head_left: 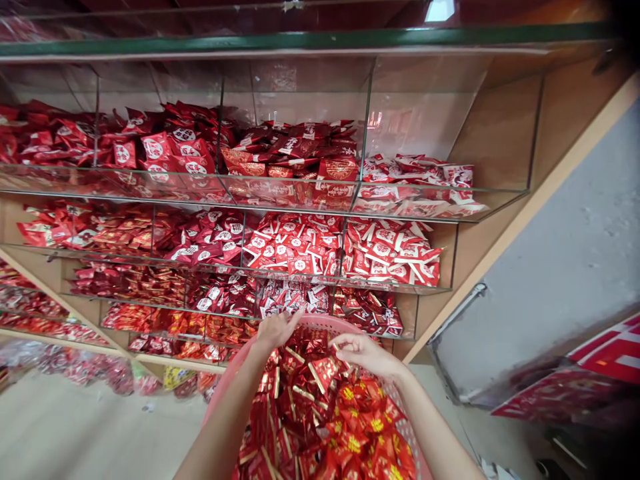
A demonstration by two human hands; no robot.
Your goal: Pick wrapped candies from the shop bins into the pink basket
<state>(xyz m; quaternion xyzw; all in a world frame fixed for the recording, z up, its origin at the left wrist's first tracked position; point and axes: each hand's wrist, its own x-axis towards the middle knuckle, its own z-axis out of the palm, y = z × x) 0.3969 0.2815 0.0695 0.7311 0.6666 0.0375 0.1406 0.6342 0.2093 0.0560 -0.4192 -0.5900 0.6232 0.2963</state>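
A pink plastic basket [333,323] with a perforated wall stands in front of me. It is full of small wrapped packets, dark red ones with gold edges [280,427] on the left and orange-red ones with yellow print [367,427] on the right. My left hand [276,331] is closed on the far left part of the basket's rim, its fingertips partly hidden. Inside the far right part of the basket, my right hand [364,353] pinches a red packet with gold trim [325,373] between thumb and fingers.
Glass-fronted shelves rise ahead, their dividers [367,120] separating piles of red packets [300,243]. A thick glass edge [300,43] crosses the top. Bagged goods [117,375] lie on the floor [60,427] under the shelves. On the right are a grey wall [565,267] and red-and-white packaging [610,347].
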